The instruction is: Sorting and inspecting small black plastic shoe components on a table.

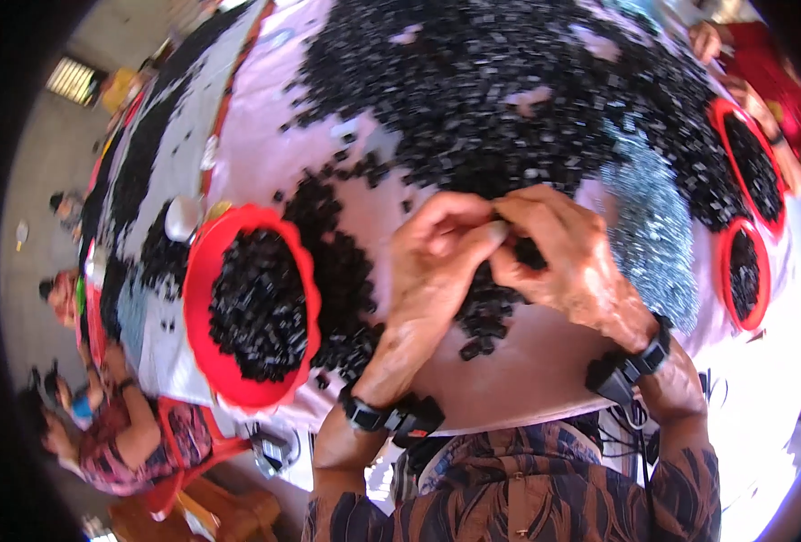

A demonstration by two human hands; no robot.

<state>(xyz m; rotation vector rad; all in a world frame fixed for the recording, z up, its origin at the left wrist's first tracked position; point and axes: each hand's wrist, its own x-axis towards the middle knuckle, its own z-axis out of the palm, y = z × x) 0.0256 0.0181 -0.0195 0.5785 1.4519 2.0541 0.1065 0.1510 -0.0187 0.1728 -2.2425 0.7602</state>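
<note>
- Small black part (502, 219): pinched between the fingertips of both hands, held just above the worktop near its middle, over the lower fringe of the big heap. Too small to make out its shape.
- Left hand (432, 262): grip closed, thumb and forefinger pressed together on the small black part; palm turned toward the right hand; dark wristband on the wrist.
- Right hand (568, 248): grip closed on the same part from the other side, fingers curled down, knuckles up; the two hands touch at the fingertips. A few more black pieces show under its fingers. Dark wristband with a black unit on the wrist.
- Pile of black pieces (509, 81): a wide heap spread over the far half of the worktop, thinning into loose scatter beneath and just behind the hands.
- Worktop (545, 370): covered in pale pink cloth, bare in the strip nearest the person.
- Silvery pieces (649, 226): a grey glinting patch just right of the right hand, touching the black heap.
- Red bowl (251, 303): left of the left hand, near the worktop edge, filled with black pieces.
- Two red trays (748, 217): far right, one behind the other, both holding black pieces.
- Other people (121, 434): seated at the left edge; another person's hands at the top right by the trays.
</note>
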